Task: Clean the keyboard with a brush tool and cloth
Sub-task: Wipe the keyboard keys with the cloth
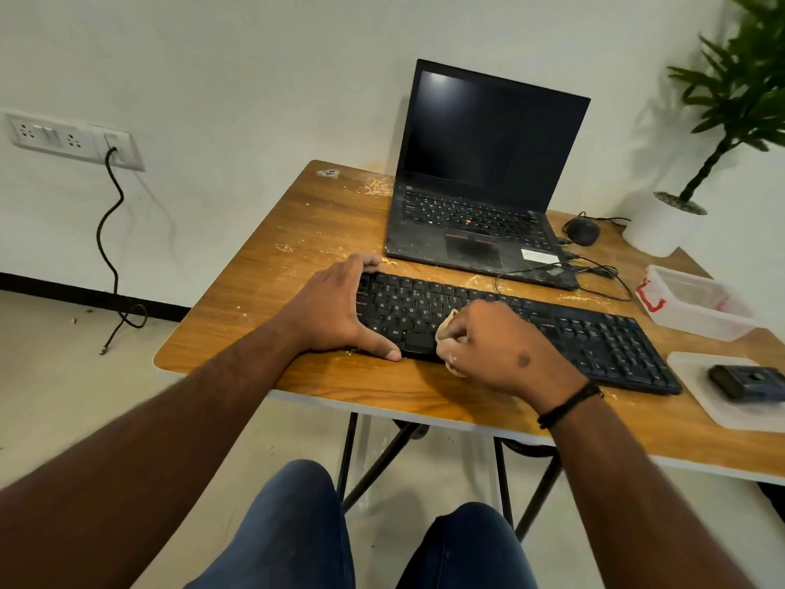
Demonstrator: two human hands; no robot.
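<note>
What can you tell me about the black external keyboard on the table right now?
The keyboard is a black, full-size plastic board with white legends and a number pad at its right end. It lies flat on the wooden table, just in front of the open laptop, running diagonally in the view. The left hand braces its left end, thumb along the near edge, fingers over the far edge. The right hand presses a pale cloth onto the lower-left keys. Crumbs or dust speckle the table around it.
</note>
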